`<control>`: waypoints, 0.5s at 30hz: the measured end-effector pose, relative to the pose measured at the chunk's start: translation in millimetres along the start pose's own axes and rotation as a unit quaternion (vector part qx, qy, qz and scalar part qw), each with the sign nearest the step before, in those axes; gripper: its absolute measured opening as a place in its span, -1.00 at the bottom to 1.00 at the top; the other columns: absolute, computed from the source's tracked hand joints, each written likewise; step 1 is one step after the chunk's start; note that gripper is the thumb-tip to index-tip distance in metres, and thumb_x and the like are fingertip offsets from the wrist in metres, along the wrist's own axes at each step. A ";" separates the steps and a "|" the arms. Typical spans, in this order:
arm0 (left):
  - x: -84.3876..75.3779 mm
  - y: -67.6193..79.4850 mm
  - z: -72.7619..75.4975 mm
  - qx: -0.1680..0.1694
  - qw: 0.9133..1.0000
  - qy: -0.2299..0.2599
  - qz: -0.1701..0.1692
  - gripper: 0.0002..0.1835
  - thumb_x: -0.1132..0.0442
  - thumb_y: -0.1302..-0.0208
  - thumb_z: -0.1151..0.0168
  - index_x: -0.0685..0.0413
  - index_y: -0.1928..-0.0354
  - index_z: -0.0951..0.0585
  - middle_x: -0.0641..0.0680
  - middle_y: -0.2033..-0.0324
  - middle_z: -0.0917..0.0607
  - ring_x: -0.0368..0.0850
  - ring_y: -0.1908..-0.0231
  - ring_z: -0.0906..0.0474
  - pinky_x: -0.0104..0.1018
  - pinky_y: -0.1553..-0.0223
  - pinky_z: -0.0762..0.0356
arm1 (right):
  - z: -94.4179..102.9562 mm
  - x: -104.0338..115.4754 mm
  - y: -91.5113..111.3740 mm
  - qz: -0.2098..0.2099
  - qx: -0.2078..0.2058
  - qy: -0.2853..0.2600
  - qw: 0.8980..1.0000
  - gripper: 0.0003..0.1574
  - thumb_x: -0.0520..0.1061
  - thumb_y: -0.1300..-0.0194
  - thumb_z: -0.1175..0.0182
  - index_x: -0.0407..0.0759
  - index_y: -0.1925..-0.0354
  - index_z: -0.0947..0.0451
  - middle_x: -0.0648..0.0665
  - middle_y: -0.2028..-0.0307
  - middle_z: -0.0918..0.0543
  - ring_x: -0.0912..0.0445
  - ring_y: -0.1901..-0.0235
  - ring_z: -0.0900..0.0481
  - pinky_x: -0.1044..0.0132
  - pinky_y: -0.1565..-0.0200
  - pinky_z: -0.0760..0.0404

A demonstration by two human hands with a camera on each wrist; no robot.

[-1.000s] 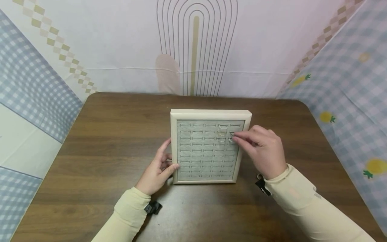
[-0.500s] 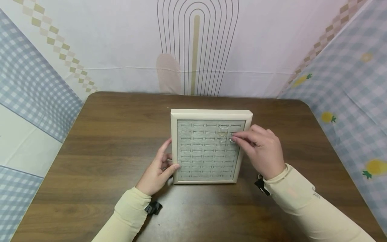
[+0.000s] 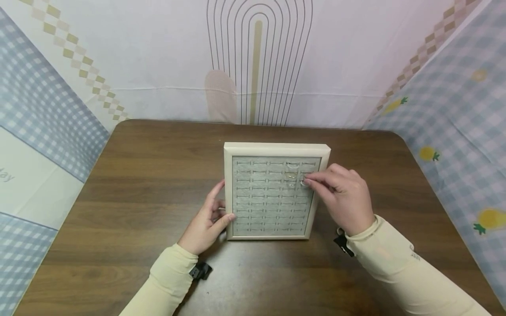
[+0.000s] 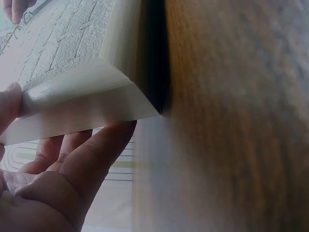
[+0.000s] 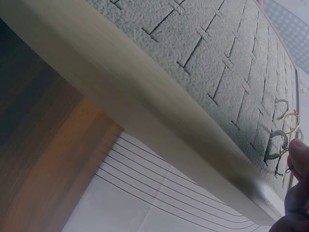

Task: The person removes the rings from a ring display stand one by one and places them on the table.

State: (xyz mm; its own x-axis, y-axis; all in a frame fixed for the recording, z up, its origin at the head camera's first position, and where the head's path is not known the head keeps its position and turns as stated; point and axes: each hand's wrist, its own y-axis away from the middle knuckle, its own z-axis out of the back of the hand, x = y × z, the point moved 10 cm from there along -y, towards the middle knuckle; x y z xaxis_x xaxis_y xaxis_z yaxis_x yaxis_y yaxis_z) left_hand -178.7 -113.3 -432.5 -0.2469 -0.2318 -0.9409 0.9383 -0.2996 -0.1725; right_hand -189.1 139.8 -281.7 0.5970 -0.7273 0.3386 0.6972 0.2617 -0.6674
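Note:
A ring display board [image 3: 276,149] with a cream frame stands propped up on the table, its grey padded insert [image 3: 261,199] cut with rows of slots. My left hand [image 3: 206,224] grips the frame's left side, thumb on the front and fingers behind. At the upper right, my right hand [image 3: 347,197] pinches a small ring [image 5: 288,169] at a slot, thumb and forefinger together; the fingertips partly hide it. Nearby slots carry a silver ring [image 5: 276,144], a gold-coloured ring [image 5: 292,122] and another ring [image 3: 292,165].
The brown wooden table [image 3: 150,175] extends around the board on all sides. Behind it hangs a pale patterned cloth [image 3: 166,57], with blue checked cloths [image 3: 442,109] at both sides. Black straps with small devices [image 3: 200,271] sit at the wrists.
Almost nothing differs. Both hands keep their places on the board and at the ring, with only a very slight shift of the view.

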 end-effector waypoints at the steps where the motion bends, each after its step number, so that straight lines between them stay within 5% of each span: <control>1: -0.2 0.0 -0.3 0.001 1.000 0.000 -0.002 -0.09 0.43 -0.39 -0.23 0.01 -0.59 0.10 0.27 0.08 -0.69 0.03 0.16 -0.69 -0.17 0.08 -0.67 | 0.5 0.1 0.3 0.001 -0.002 -0.001 1.000 -0.82 -0.25 -0.03 -0.56 -0.06 0.33 -0.82 0.12 0.58 -0.56 0.26 0.60 -0.30 0.37 0.42 -0.11; 15: -4.0 -0.3 -0.3 0.003 1.000 0.003 -0.013 -0.08 0.45 -0.39 -0.21 -0.02 -0.59 0.11 0.30 0.07 -0.69 0.03 0.17 -0.68 -0.19 0.10 -0.67 | 6.9 4.7 3.4 0.011 -0.001 -0.012 1.000 -0.81 -0.26 -0.01 -0.56 -0.04 0.35 -0.82 0.14 0.56 -0.58 0.28 0.60 -0.31 0.37 0.40 -0.15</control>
State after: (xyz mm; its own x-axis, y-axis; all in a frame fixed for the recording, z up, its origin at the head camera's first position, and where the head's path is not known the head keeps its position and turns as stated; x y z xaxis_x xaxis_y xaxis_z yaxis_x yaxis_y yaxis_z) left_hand -177.9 -112.0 -428.7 -0.2693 -0.2182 -0.9380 0.9303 -0.3109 -0.1948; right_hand -181.2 141.6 -277.8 0.6217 -0.7059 0.3393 0.6826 0.2759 -0.6767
